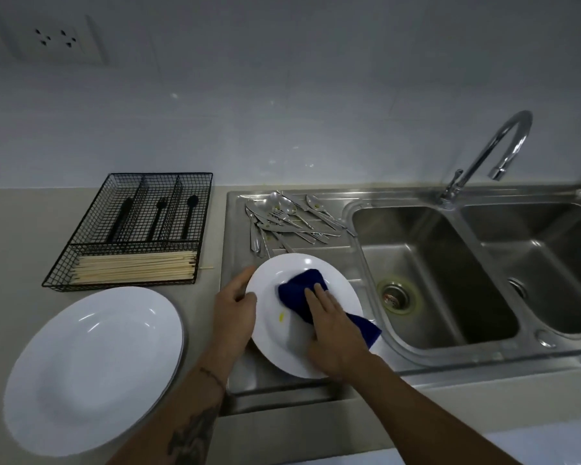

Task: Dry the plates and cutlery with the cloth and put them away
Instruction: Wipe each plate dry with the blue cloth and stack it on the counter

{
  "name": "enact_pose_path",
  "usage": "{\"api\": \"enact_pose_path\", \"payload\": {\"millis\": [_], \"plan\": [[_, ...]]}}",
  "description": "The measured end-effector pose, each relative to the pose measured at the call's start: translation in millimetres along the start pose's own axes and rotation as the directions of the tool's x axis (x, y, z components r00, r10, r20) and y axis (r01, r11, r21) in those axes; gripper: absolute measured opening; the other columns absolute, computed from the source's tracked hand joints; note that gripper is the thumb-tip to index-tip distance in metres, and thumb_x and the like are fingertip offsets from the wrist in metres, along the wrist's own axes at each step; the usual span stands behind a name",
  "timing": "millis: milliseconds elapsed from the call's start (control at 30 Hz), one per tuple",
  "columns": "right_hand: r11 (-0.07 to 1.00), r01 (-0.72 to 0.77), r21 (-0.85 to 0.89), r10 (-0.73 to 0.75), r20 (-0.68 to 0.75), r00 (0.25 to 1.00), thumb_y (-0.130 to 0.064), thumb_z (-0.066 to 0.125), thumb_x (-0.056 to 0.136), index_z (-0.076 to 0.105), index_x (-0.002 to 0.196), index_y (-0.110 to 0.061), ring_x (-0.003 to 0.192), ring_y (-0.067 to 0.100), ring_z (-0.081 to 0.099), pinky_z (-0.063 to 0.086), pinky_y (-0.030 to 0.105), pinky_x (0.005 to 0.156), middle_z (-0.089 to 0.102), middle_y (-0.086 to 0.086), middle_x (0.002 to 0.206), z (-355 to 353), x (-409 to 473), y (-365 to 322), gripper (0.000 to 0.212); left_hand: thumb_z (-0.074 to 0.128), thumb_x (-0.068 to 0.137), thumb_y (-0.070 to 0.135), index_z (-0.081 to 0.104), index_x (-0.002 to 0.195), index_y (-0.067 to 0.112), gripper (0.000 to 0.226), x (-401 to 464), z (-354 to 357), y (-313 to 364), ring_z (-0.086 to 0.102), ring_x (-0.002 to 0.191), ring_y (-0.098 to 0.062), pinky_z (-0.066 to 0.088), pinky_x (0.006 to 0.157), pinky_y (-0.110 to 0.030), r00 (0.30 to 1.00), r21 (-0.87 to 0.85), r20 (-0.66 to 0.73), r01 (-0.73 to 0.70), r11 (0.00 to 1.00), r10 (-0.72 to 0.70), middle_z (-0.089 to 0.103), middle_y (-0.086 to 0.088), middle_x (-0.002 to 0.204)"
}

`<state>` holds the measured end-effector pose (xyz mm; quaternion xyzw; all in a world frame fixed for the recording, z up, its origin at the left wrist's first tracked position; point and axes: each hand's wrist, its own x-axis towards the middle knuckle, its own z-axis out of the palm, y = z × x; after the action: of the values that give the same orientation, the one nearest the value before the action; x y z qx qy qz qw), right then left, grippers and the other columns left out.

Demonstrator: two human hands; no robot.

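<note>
A white plate point(275, 286) lies on the steel drainboard point(239, 229) left of the sink. My left hand point(235, 307) grips its left rim. My right hand point(332, 327) presses a dark blue cloth point(301, 290) flat onto the plate with straight fingers; a small yellow speck point(281, 317) shows on the plate beside the cloth. Several silver spoons, forks and knives point(285, 218) lie in a loose pile at the back of the drainboard. A second, larger white plate point(94, 367) sits on the beige counter at the front left.
A black wire cutlery tray point(135, 229) stands at the back left, holding black utensils and a row of wooden chopsticks point(138, 266). A double steel sink point(450, 276) with a curved tap point(497, 152) fills the right. A wall socket point(54, 38) is high left.
</note>
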<state>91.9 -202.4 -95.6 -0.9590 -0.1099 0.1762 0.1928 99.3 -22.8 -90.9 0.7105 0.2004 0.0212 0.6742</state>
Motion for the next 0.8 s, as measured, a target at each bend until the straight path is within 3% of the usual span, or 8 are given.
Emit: {"api": "enact_pose_path", "payload": {"millis": [167,300,400,500,567,667,733,800], "plan": [[0.996,-0.029,0.082,0.031,-0.03,0.999,-0.02,0.058,0.09,0.005,0.156,-0.022,0.15,0.024,-0.002,0.021,0.046,0.119,-0.003,-0.002,0.164,10.4,6.9,-20.4,0.085,0.041,0.089,-0.01,0.056,0.127,0.035,0.061,6.5,13.7,13.5,0.062,0.088,-0.004,0.052,0.06,-0.014,0.996,-0.186,0.043,0.087,0.979,-0.081,0.062,0.017,0.104],[0.997,-0.016,0.072,0.018,-0.024,1.0,-0.026,0.055,0.088,0.025,0.153,-0.026,0.14,0.023,0.02,0.029,0.039,0.115,0.018,-0.006,0.16,2.5,0.1,-20.8,0.072,0.04,0.089,-0.01,0.063,0.118,0.038,0.06,13.0,5.7,13.6,0.063,0.099,-0.011,0.056,0.077,-0.028,0.992,-0.23,0.096,0.104,0.968,-0.084,0.066,0.013,0.112],[0.981,-0.066,0.184,0.06,0.036,0.998,-0.027,0.048,0.092,0.03,0.151,-0.024,0.133,0.022,0.025,0.025,0.035,0.113,0.024,-0.008,0.154,-6.5,-13.2,-23.5,0.062,0.043,0.09,-0.007,0.062,0.129,0.033,0.059,16.8,1.9,13.1,0.062,0.112,-0.017,0.052,0.095,-0.037,0.988,-0.228,0.122,0.117,0.967,-0.091,0.065,0.01,0.125],[0.978,0.051,0.203,-0.059,0.036,0.998,-0.019,0.045,0.094,0.035,0.15,-0.025,0.131,0.021,0.028,0.023,0.034,0.115,0.027,-0.008,0.152,-8.5,-20.6,-36.7,0.057,0.044,0.09,-0.006,0.066,0.12,0.039,0.058,20.7,0.3,14.6,0.064,0.11,-0.017,0.054,0.089,-0.037,0.982,-0.24,0.171,0.124,0.963,-0.084,0.068,0.009,0.124],[0.979,0.146,0.141,-0.143,-0.035,0.989,-0.017,0.044,0.094,0.034,0.15,-0.024,0.129,0.024,0.026,0.022,0.033,0.114,0.026,-0.007,0.153,-9.5,-15.8,-43.5,0.057,0.045,0.091,-0.004,0.067,0.12,0.039,0.056,24.4,-0.8,19.5,0.066,0.109,-0.02,0.055,0.085,-0.036,0.976,-0.26,0.202,0.133,0.956,-0.081,0.068,0.008,0.123],[0.96,0.231,-0.158,-0.254,-0.142,0.957,-0.034,0.033,0.097,0.023,0.153,-0.024,0.141,0.032,0.016,0.011,0.04,0.119,0.019,-0.002,0.16,-17.0,-0.4,-41.0,0.058,0.045,0.093,-0.004,0.064,0.127,0.033,0.053,28.8,-3.7,33.5,0.066,0.11,-0.026,0.055,0.085,-0.037,0.964,-0.307,0.26,0.131,0.943,-0.049,0.067,0.001,0.126],[0.934,0.18,-0.308,-0.239,-0.169,0.956,-0.042,0.026,0.098,0.008,0.156,-0.027,0.148,0.031,-0.001,0.001,0.051,0.12,0.007,-0.002,0.164,-26.3,8.0,-35.0,0.062,0.046,0.094,-0.004,0.064,0.124,0.033,0.051,29.9,-6.1,45.7,0.066,0.11,-0.026,0.054,0.09,-0.041,0.958,-0.335,0.285,0.125,0.934,-0.026,0.067,-0.001,0.126],[0.94,0.07,-0.335,-0.155,-0.235,0.96,-0.048,0.019,0.096,-0.002,0.156,-0.027,0.149,0.029,-0.011,0.0,0.057,0.119,-0.003,-0.002,0.164,-36.3,13.5,-26.9,0.066,0.047,0.092,-0.007,0.065,0.123,0.031,0.052,30.0,-8.5,59.0,0.066,0.109,-0.024,0.054,0.089,-0.041,0.962,-0.344,0.272,0.09,0.935,0.007,0.067,0.001,0.126]]}}
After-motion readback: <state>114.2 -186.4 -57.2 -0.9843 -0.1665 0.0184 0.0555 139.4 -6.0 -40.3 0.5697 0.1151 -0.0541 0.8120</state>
